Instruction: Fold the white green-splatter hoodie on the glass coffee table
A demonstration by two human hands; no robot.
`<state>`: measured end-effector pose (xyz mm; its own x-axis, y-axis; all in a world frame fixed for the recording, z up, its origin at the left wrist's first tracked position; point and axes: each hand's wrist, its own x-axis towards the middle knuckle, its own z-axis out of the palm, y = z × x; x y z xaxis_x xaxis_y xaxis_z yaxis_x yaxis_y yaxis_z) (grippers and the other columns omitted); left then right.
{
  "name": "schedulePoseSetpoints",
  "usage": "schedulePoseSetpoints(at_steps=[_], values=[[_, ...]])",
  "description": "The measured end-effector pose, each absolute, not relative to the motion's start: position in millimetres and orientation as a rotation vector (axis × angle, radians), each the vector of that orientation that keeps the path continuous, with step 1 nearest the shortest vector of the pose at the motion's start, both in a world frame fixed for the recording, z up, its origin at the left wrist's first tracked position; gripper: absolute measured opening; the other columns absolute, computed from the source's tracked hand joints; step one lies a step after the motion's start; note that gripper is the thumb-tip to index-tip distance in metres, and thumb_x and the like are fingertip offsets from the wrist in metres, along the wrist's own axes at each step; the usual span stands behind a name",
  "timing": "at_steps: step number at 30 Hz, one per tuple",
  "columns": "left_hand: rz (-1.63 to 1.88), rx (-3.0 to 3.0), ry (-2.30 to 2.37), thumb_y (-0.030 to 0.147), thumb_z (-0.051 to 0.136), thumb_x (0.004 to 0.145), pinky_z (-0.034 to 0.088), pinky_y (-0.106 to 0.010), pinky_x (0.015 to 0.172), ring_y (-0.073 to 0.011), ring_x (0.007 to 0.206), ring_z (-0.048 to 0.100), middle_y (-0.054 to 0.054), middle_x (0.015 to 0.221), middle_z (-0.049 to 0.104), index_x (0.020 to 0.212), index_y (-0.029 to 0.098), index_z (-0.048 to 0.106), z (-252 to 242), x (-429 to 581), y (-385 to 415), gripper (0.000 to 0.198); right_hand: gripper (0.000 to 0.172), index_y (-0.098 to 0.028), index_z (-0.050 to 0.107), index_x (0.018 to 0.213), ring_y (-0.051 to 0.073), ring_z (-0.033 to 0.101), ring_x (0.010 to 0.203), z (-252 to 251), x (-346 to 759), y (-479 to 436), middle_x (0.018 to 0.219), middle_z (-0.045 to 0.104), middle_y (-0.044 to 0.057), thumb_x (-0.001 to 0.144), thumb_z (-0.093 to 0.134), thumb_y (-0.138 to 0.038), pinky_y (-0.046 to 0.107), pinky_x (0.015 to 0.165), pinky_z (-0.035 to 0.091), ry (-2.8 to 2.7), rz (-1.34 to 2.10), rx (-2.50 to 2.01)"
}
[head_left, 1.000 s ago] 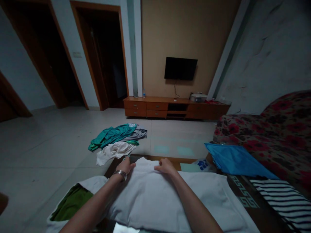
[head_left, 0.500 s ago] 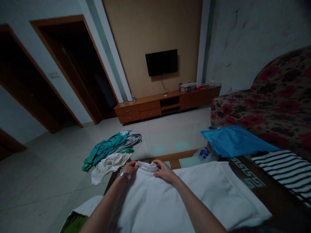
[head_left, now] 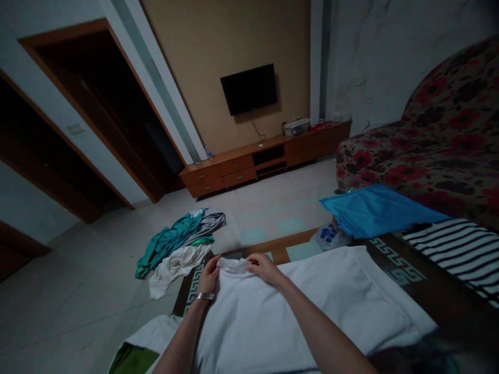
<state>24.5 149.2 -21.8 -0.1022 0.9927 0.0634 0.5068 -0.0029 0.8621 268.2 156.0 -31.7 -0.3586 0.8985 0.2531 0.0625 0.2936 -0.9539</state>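
A white shirt [head_left: 249, 317] lies spread over the dark table, its collar end at the far left and its hem toward the right. My left hand [head_left: 209, 275], with a silver bracelet at the wrist, pinches the left side of the collar. On the collar's other side, my right hand [head_left: 264, 267] grips the fabric between thumb and fingers. The collar band stretches between both hands. Part of the shirt is covered by my right forearm.
A blue folded cloth [head_left: 374, 210] and a black-and-white striped garment [head_left: 456, 254] lie at the table's right. Near the far edge sits a plastic bag [head_left: 331, 236]. Teal and white clothes [head_left: 175, 244] are heaped beyond the left corner. A floral sofa [head_left: 429, 145] stands at right.
Both hands keep hold of the collar, which now looks flatter and straighter between them. My left hand has turned more upright. The whole view has tilted slightly.
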Motion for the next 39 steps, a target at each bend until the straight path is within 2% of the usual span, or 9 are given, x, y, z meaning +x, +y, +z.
schedulePoseSetpoints(at_steps=[4,7,12,17,21,27,32,36,39], values=[[1.041,1.564,1.63,0.031,0.054,0.068,0.047,-0.029,0.092,-0.0197,0.113,0.057,-0.009,0.129,0.058,0.128,0.014,0.051,-19.9,25.1,146.3,0.062,0.008,-0.015,0.064,0.076,0.012,0.054,0.07,-28.2,263.3,158.4,0.073,0.063,-0.002,0.07,0.059,-0.016,0.02,0.063,0.038,-1.614,1.191,-0.918],[0.981,1.615,1.737,0.033,0.054,0.072,0.049,-0.028,0.085,-0.0194,0.101,0.061,-0.008,0.113,0.066,0.114,0.013,0.058,-18.2,26.6,143.3,0.047,0.008,-0.016,0.06,0.072,0.011,0.051,0.067,-31.1,258.7,159.7,0.069,0.058,-0.004,0.065,0.061,-0.015,0.019,0.061,0.037,-1.539,1.142,-0.979],[0.911,1.663,1.916,0.031,0.045,0.08,0.049,-0.024,0.072,-0.0169,0.086,0.062,-0.004,0.089,0.068,0.097,0.016,0.061,-16.7,31.0,143.0,0.028,0.041,-0.017,0.059,0.103,0.009,0.049,0.063,-40.4,252.3,161.7,0.07,0.055,-0.006,0.062,0.062,-0.012,0.018,0.059,0.038,-1.433,1.154,-1.04],[0.779,1.806,2.007,0.023,0.04,0.083,0.046,-0.025,0.084,-0.0167,0.096,0.06,-0.004,0.1,0.066,0.102,0.016,0.057,-9.8,34.0,153.4,0.026,0.034,-0.015,0.061,0.1,0.01,0.052,0.064,-44.1,254.2,168.4,0.073,0.058,-0.003,0.069,0.066,-0.026,0.019,0.058,0.04,-1.4,1.261,-1.043],[0.614,1.94,2.097,0.026,0.038,0.089,0.043,-0.027,0.086,-0.0185,0.096,0.059,-0.007,0.106,0.065,0.108,0.017,0.056,-2.0,36.4,162.7,0.028,0.037,-0.015,0.059,0.109,0.013,0.056,0.064,-38.4,257.3,167.8,0.068,0.062,-0.002,0.077,0.064,-0.034,0.022,0.061,0.041,-1.439,1.096,-1.311],[0.374,2.044,2.185,0.028,0.038,0.091,0.043,-0.03,0.083,-0.0225,0.094,0.06,-0.011,0.11,0.064,0.111,0.016,0.056,-6.5,41.1,163.5,0.03,0.028,-0.021,0.064,0.107,0.019,0.064,0.09,-22.1,255.3,159.7,0.095,0.07,0.007,0.088,0.055,-0.038,0.025,0.075,0.041,-1.682,0.735,-1.629],[0.401,2.165,2.259,0.033,0.041,0.089,0.043,-0.032,0.09,-0.0244,0.106,0.056,-0.015,0.117,0.057,0.125,0.012,0.046,-0.1,33.5,160.9,0.042,0.028,-0.02,0.065,0.11,0.015,0.059,0.101,-11.0,302.6,152.1,0.108,0.068,0.006,0.089,0.046,-0.017,0.022,0.085,0.04,-1.756,0.676,-1.495],[0.434,2.473,2.113,0.024,0.035,0.088,0.042,-0.035,0.094,-0.0246,0.107,0.054,-0.012,0.113,0.059,0.106,0.017,0.06,9.6,37.6,152.5,0.032,0.031,-0.019,0.069,0.097,0.015,0.058,0.1,-4.0,394.9,129.0,0.103,0.068,0.005,0.085,0.043,-0.008,0.023,0.09,0.039,-1.782,0.535,-1.527],[0.433,2.548,1.754,0.017,0.033,0.085,0.043,-0.034,0.094,-0.0223,0.103,0.056,-0.01,0.109,0.064,0.099,0.017,0.065,6.0,56.8,140.2,0.035,0.032,-0.016,0.066,0.102,0.017,0.059,0.098,-8.5,465.6,104.9,0.104,0.068,0.008,0.086,0.039,-0.011,0.025,0.09,0.04,-1.6,0.345,-1.72]])
